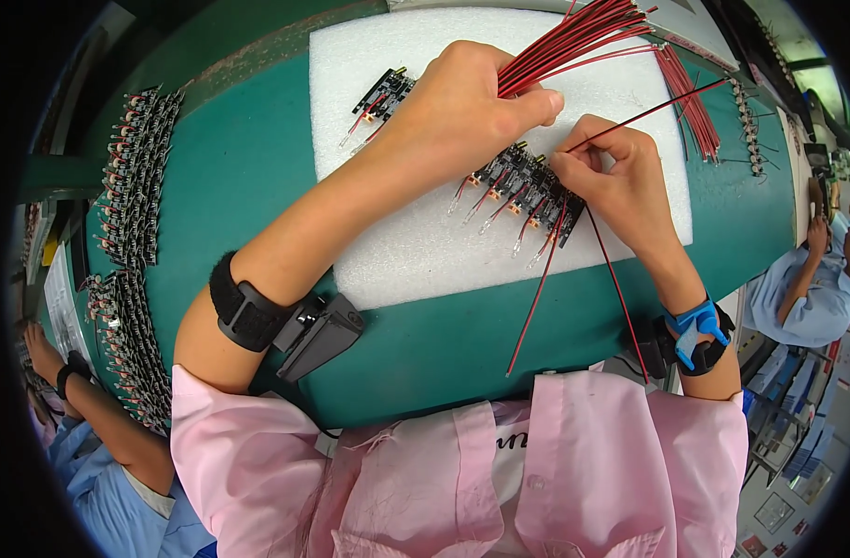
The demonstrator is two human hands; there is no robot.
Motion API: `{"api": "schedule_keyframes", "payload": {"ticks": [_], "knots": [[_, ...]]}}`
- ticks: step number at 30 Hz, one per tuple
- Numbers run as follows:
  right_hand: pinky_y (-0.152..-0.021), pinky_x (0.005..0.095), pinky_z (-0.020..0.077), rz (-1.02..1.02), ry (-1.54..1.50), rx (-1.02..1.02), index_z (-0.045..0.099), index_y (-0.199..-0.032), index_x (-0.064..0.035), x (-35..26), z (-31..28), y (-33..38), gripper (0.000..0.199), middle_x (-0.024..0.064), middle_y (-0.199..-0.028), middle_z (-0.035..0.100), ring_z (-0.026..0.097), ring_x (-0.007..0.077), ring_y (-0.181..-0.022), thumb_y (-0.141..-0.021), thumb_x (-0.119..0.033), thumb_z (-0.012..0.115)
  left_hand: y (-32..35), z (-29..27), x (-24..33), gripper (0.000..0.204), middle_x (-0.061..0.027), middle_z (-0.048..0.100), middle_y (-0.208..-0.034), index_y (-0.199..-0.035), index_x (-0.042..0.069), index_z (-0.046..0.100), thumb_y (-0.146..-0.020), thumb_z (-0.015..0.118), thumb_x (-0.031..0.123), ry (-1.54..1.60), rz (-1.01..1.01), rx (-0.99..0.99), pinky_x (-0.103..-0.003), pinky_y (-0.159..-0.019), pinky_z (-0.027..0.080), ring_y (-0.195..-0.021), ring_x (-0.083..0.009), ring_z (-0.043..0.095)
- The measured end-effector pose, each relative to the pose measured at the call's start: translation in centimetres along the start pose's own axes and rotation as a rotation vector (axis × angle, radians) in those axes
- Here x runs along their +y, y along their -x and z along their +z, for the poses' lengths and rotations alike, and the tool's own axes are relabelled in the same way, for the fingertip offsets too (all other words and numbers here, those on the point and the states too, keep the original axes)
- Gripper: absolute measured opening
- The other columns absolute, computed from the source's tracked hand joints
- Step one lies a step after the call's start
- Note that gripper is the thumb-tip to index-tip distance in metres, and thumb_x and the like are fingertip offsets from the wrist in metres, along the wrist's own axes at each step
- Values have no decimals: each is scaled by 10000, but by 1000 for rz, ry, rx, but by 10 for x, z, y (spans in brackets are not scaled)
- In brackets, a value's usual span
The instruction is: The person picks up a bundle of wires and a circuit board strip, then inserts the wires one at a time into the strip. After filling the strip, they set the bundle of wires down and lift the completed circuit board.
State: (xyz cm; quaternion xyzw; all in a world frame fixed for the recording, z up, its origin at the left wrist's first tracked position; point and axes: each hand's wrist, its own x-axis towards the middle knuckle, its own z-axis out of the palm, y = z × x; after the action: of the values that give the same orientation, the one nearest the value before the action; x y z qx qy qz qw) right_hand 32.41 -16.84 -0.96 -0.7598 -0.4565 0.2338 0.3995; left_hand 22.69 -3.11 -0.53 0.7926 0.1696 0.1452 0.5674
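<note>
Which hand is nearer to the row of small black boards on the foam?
Right. The right hand rests on the row of black boards, pinching one red wire. The left hand sits just above-left, gripping the red wire bundle.

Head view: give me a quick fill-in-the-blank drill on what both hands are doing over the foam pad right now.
1. The left hand grips a bundle of ____ wires.
2. The right hand pinches a single wire above a row of small black circuit boards lying on the ____ foam pad.
3. The foam pad rests on a ____ table.
4. More finished boards are lined up along the table's ____ edge.

Missing words: red; white; green; left
</note>
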Motion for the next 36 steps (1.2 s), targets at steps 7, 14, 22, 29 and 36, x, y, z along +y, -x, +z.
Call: {"api": "schedule_keyframes", "payload": {"ticks": [7,14,22,29,36], "knots": [[-482,177,285,-2,-17,-7,516,-614,4,1,1,0,73,-45,-546,441,351,28,-520,-662,-33,556,1,-1,1,293,-47,447,-468,-615,-25,538,-687,570,257,-22,-7,-1,-282,-422,333,-438,-111,414],[-491,175,282,-19,-23,11,506,-610,5,2,2,1,80,-45,-552,436,345,30,-529,-667,-28,551,1,-2,1,273,16,457,-555,-718,10,597,-715,581,282,-49,-79,-55,-223,-482,293,-523,-61,383],[-494,176,282,6,-25,31,492,-619,12,-1,4,3,88,-42,-556,426,346,27,-538,-675,-27,548,-1,-1,-4,276,-16,532,-623,-740,4,603,-716,576,278,-61,-57,-47,-225,-551,348,-589,-78,444],[-501,179,289,19,-7,62,493,-622,14,1,5,3,88,-38,-568,435,358,30,-546,-676,-29,549,-2,-1,-4,291,-26,553,-641,-749,3,605,-712,582,291,-49,-79,-57,-230,-568,361,-602,-83,461],[-481,178,293,-13,-6,78,494,-613,11,2,6,5,82,-32,-552,434,362,29,-528,-666,-23,546,-1,-1,-6,293,-28,560,-645,-747,3,605,-714,586,294,-30,-52,-63,-231,-565,364,-607,-82,467]]}}
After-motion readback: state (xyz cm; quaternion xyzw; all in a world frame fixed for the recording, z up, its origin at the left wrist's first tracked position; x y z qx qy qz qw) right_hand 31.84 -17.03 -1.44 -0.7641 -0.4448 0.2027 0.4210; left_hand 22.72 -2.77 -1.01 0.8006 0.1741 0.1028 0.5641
